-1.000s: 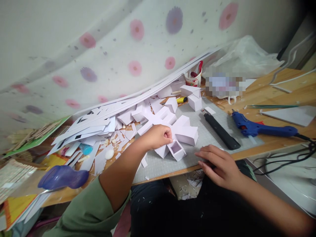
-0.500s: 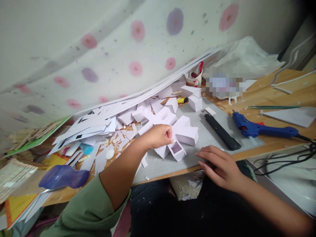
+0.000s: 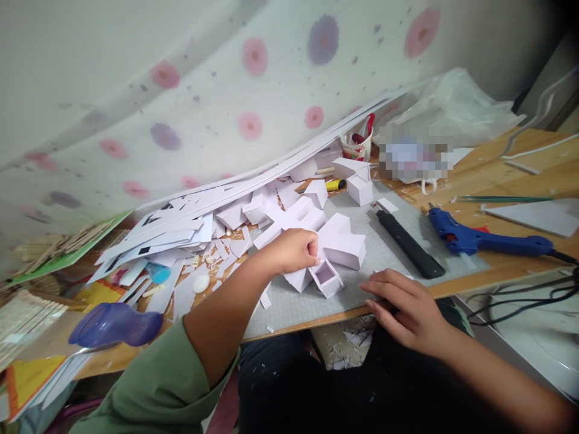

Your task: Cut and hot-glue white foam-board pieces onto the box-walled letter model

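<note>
A white paper model (image 3: 344, 244) made of several box-like blocks lies on the grey cutting mat (image 3: 289, 314). One of its blocks, an open-topped box (image 3: 326, 278), faces me near the mat's front edge. My left hand (image 3: 296, 250) reaches over the model, its fingers closed in a pinch at the rim of that box. The arm and hand hide part of the model behind them. To the right of the box, my right hand (image 3: 400, 307) hovers by the table's front edge, fingers stretched and apart, holding nothing.
A black pen-like tool (image 3: 409, 244) and a blue glue gun (image 3: 488, 237) with a cord lie to the right. Behind are a yellow cutter (image 3: 335, 184), a paper cup (image 3: 356, 146) and white sheets (image 3: 181, 226). Paper scraps and a purple bottle-shaped object (image 3: 116, 324) occupy the left.
The view has shifted very slightly. Both hands keep nearly the same place and pose, the left still pinching at the box's rim.
</note>
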`<state>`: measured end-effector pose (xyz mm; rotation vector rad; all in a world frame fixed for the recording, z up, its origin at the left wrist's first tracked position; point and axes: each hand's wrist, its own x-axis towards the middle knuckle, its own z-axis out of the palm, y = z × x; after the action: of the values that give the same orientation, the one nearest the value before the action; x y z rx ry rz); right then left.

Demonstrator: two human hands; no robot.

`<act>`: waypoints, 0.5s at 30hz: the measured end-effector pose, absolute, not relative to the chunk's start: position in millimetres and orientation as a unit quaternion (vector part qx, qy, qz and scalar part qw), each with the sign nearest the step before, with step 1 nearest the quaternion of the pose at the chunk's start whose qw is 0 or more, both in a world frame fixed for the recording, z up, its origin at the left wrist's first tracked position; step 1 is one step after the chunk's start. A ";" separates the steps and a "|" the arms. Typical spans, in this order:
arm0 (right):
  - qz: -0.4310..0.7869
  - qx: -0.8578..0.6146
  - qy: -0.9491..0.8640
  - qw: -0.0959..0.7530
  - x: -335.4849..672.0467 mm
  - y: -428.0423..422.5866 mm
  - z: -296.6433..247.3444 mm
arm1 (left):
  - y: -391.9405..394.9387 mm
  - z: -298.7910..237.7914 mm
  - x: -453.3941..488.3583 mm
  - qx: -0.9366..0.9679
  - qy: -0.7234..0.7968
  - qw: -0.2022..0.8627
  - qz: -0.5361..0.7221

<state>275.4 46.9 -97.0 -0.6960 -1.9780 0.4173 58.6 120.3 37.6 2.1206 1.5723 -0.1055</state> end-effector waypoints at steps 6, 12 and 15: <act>0.179 -0.287 -0.812 0.476 275.7 46.5 -98.4 | 120.9 37.1 59.0 0.778 0.579 0.239 -0.045; 0.177 -0.284 -0.811 0.479 275.8 46.4 -97.7 | 122.1 36.7 59.7 0.778 0.584 0.226 -0.051; 0.179 -0.285 -0.811 0.478 275.7 46.4 -97.1 | 122.5 36.9 60.6 0.777 0.587 0.221 -0.054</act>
<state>275.7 46.4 -97.1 -0.6962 -1.9812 0.4363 60.6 122.5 36.9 2.1492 1.6218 -0.1504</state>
